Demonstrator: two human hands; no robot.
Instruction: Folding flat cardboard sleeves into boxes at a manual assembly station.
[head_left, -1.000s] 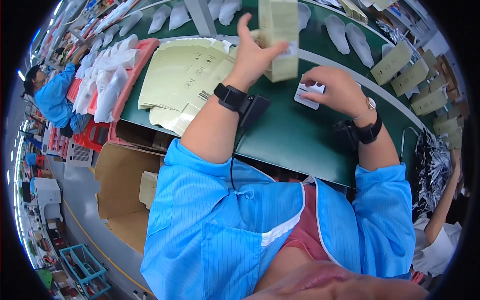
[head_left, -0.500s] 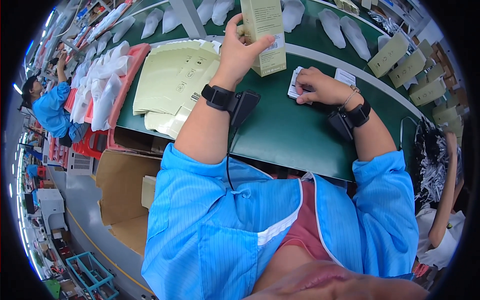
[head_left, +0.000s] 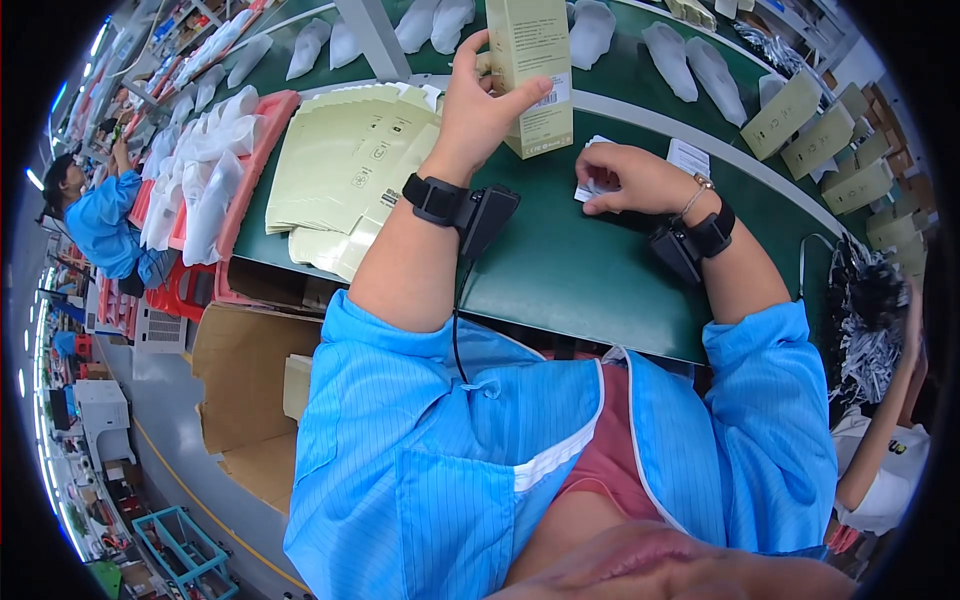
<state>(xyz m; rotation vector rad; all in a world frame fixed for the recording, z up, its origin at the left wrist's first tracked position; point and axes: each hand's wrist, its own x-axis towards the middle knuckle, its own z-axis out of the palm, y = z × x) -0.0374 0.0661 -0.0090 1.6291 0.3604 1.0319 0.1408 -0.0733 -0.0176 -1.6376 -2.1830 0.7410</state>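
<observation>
Pale-yellow carton, upper middle of frame, long axis running up-frame. Left hand grips its left side, thumb on the printed face. Right hand, lower right of carton, curls over white leaflets; any pinch, cannot tell. Metal rail arcs behind; flattened cartons lie left.

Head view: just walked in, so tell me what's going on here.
The person's left hand holds a pale box, thumb across its near side. The right hand is curled over white papers on the green table; whether it grips any is hidden. Flat cartons lie stacked to the left, and beyond them stands a pink tray heaped with white bundles.
</observation>
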